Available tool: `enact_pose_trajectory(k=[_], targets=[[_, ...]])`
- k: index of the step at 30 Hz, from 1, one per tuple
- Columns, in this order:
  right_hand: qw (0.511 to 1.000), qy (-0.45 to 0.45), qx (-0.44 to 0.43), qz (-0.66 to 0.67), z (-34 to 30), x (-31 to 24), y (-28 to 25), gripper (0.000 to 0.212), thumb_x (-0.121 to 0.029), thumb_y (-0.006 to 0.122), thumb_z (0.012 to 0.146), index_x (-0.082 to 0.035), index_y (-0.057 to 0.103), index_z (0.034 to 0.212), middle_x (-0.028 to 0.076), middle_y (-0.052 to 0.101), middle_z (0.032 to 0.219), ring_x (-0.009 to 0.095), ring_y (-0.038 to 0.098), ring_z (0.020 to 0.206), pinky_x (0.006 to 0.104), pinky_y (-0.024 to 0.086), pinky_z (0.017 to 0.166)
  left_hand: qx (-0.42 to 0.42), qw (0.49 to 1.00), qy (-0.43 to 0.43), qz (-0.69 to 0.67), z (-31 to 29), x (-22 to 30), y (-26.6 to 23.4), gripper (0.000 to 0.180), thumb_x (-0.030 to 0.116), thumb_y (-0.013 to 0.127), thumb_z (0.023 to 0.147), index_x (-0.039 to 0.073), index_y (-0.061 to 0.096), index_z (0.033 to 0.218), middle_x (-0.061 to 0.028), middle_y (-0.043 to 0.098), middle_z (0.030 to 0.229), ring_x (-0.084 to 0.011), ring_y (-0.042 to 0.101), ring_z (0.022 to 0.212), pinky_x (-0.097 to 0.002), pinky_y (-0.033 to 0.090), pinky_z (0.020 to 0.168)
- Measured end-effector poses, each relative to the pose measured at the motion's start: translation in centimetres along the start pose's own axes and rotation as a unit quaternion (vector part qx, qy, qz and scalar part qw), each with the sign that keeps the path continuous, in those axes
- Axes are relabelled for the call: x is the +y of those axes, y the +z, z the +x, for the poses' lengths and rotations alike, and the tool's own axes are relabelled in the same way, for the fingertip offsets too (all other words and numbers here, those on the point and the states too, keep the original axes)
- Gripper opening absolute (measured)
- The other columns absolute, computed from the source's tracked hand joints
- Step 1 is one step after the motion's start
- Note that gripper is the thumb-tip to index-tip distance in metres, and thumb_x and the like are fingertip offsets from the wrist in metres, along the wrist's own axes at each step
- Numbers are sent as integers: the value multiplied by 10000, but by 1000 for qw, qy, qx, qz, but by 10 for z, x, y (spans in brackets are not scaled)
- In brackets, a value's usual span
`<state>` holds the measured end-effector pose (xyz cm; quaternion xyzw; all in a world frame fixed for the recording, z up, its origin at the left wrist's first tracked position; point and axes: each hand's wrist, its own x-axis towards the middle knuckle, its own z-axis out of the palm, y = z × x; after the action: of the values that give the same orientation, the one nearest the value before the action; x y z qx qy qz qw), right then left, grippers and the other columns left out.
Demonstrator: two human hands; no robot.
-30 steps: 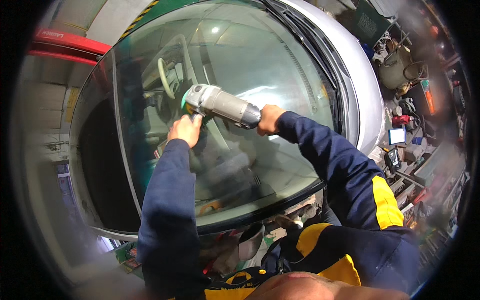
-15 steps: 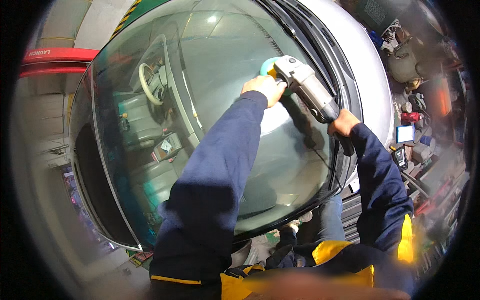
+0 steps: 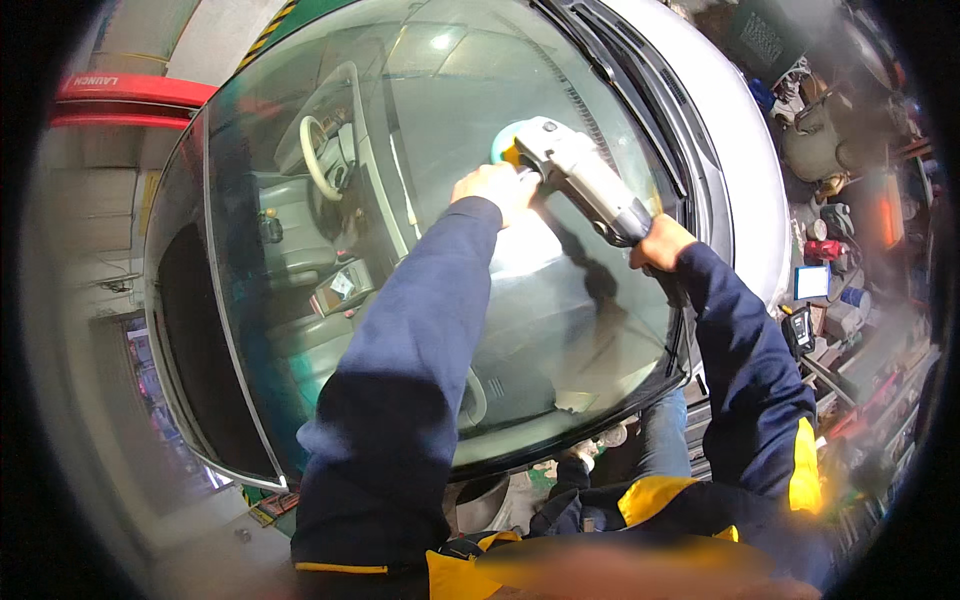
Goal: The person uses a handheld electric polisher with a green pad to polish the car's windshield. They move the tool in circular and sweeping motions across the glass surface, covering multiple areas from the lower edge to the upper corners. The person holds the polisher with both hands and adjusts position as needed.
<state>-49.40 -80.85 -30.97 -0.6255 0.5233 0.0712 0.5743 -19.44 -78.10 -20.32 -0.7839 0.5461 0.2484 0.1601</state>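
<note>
Both my hands hold a grey and black power polisher (image 3: 580,170) over a car windshield (image 3: 440,120). My left hand (image 3: 497,190) is closed round its side handle near the head. Farther right, my right hand (image 3: 662,245) grips the black rear end of the body. A round light-blue pad (image 3: 508,138) with a yellow part sits under the tool's head, at the glass; most of it is hidden by the head and my left hand. A bright patch of light and the tool's dark shadow lie on the windshield beside it.
Wiper arms (image 3: 610,75) run along the windshield's right edge, beside the silver hood (image 3: 735,130). Through the glass show a steering wheel (image 3: 318,160) and seats. A red lift arm (image 3: 135,100) stands at the far left. Tools and a lit tablet (image 3: 812,282) crowd the right side.
The polisher and both my hands have shifted left over the glass, the pad slightly nearer to me. My grip stays the same, and the whole view has moved a little.
</note>
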Motion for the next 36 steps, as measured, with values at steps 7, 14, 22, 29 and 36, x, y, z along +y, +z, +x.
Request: enact_pose_trajectory(k=[7, 14, 22, 29, 36], targets=[[988, -96, -37, -112, -25, -135, 82, 345, -251, 828, 724, 58, 817, 877, 220, 778, 792, 315, 773, 719, 431, 611, 682, 76, 989, -123, -37, -96, -141, -27, 780, 685, 470, 1055, -2, 708, 1337, -296, 724, 1336, -455, 684, 1282, -524, 528, 1098], [990, -76, -39, -109, -45, -155, 97, 356, -244, 837, 720, 51, 824, 918, 212, 791, 823, 314, 792, 795, 439, 623, 768, 65, 996, -55, -3, -120, -158, -39, 732, 653, 472, 1067, 18, 732, 1326, -265, 726, 1370, -442, 676, 1311, -505, 526, 1117], [998, -3, -21, -55, -72, -76, 60, 276, -151, 864, 718, 88, 766, 813, 161, 747, 709, 255, 748, 650, 402, 594, 640, -35, 998, -24, -43, -95, -83, -13, 601, 552, 473, 1102, 72, 686, 1395, -232, 720, 1381, -415, 700, 1271, -549, 559, 1060], [997, -39, -30, -63, -5, -132, 56, 253, -157, 850, 730, 72, 767, 798, 137, 741, 707, 240, 726, 617, 399, 586, 608, 87, 991, -84, -55, -62, -125, -38, 673, 635, 537, 1046, 45, 786, 1253, -236, 775, 1272, -406, 738, 1210, -486, 568, 1059], [995, -14, 0, -98, -38, -63, 47, 362, -200, 909, 707, 106, 782, 853, 173, 777, 774, 246, 761, 691, 384, 614, 665, 0, 993, 80, 88, -64, -80, -6, 573, 513, 486, 1103, 51, 732, 1336, -225, 749, 1335, -406, 717, 1244, -522, 561, 1063]])
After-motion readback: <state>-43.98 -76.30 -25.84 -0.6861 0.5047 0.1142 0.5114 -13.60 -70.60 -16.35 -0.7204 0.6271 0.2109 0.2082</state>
